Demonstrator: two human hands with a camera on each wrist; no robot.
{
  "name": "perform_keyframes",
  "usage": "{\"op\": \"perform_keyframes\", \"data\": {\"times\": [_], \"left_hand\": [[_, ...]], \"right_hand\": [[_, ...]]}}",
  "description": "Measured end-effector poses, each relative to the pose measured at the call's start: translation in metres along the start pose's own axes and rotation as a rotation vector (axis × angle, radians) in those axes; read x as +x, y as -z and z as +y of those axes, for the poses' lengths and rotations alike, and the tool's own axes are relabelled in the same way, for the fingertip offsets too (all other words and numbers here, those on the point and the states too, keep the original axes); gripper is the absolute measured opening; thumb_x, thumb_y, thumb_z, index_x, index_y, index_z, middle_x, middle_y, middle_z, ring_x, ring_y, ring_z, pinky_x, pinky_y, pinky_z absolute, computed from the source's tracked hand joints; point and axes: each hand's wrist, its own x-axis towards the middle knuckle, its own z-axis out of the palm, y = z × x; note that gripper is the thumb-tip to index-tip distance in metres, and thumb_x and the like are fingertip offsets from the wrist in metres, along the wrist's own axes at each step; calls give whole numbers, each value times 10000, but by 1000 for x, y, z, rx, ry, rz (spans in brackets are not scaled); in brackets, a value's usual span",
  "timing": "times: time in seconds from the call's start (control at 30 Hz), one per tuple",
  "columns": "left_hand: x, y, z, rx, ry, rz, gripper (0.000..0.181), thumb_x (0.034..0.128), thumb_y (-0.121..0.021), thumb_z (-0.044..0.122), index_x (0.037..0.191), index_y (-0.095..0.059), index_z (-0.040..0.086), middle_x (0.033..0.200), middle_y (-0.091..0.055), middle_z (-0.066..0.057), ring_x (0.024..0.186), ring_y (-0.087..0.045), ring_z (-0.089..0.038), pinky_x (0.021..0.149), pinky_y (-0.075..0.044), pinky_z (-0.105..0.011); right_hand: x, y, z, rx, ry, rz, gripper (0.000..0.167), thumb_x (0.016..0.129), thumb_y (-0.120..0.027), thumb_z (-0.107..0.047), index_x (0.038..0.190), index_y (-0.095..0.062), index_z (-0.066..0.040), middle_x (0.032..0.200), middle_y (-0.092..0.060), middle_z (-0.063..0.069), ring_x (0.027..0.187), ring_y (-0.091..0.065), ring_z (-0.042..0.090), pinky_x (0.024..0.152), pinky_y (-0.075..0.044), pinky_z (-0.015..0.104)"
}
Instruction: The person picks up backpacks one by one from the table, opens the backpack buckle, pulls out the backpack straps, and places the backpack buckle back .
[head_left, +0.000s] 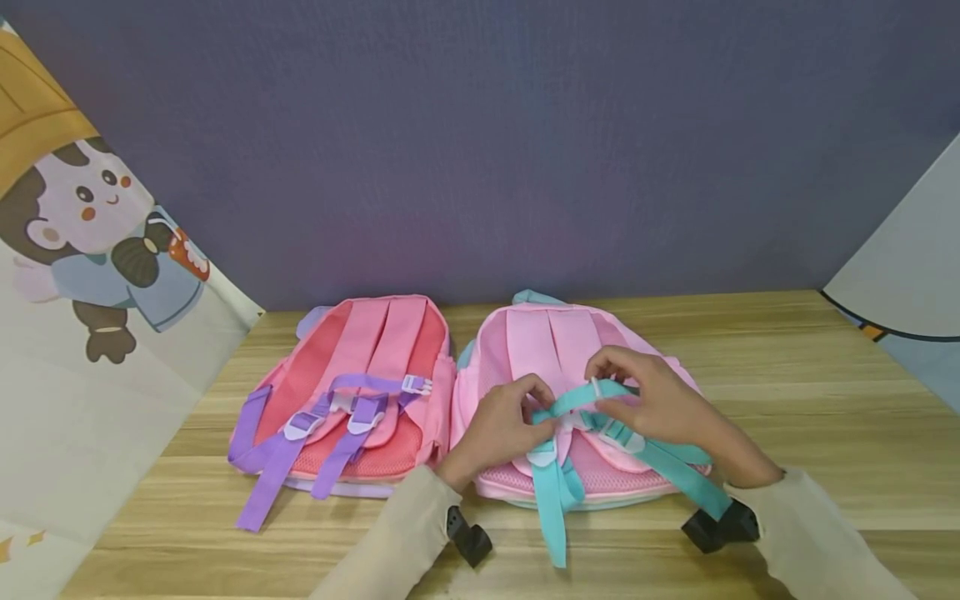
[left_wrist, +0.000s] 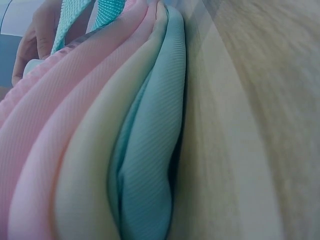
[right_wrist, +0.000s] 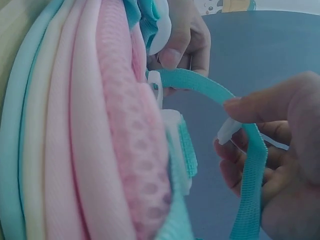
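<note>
A pink backpack [head_left: 592, 479] with teal webbing lies on its front, its back panel and shoulder straps facing up. Over it, the left hand [head_left: 502, 425] grips one end of the teal chest strap [head_left: 573, 397], close to a pale clip. The right hand [head_left: 652, 396] pinches the same strap at a small white slider [right_wrist: 229, 129], thumb against fingers. Between the two hands the strap arches up off the panel, as the right wrist view shows. Below the left hand a loose teal strap end [head_left: 551, 517] hangs over the bag's lower edge. Fingers partly hide the clip.
To the left, touching it, lies a coral-pink backpack [head_left: 435, 408] with purple straps [head_left: 262, 492] and a white buckle [head_left: 416, 384]. Both rest on a wooden table [head_left: 825, 400] against a dark grey-blue panel [head_left: 525, 150]. A cartoon-printed sheet [head_left: 112, 375] stands at the left.
</note>
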Motion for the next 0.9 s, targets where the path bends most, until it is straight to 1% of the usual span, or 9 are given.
{"op": "perform_keyframes", "data": {"times": [0.47,0.7,0.9], "left_hand": [[0,-1,-1,-2,7,-5,181,775,-708,124,936,-624,120,817,-648,-2,647,-499,-38,611,-432,-180],[0,-1,-1,1,-9,2,175,772,-704,116,928,-625,109,823,-653,-6,661,-513,-63,625,-434,-190],[-1,0,-1,-5,-8,-1,172,773,-703,116,926,-624,109,818,-647,-1,665,-510,-65,638,-432,-190]], "right_hand": [[-2,10,2,6,8,-45,321,756,-744,27,953,-576,-162,850,-550,-111,769,-509,48,716,-472,244],[-3,15,4,-31,-4,-63,315,749,-759,-10,957,-597,-182,841,-563,-134,763,-512,35,703,-477,241],[-4,21,5,-49,4,-91,320,745,-766,-18,959,-596,-185,843,-561,-147,767,-510,25,705,-478,238]]}}
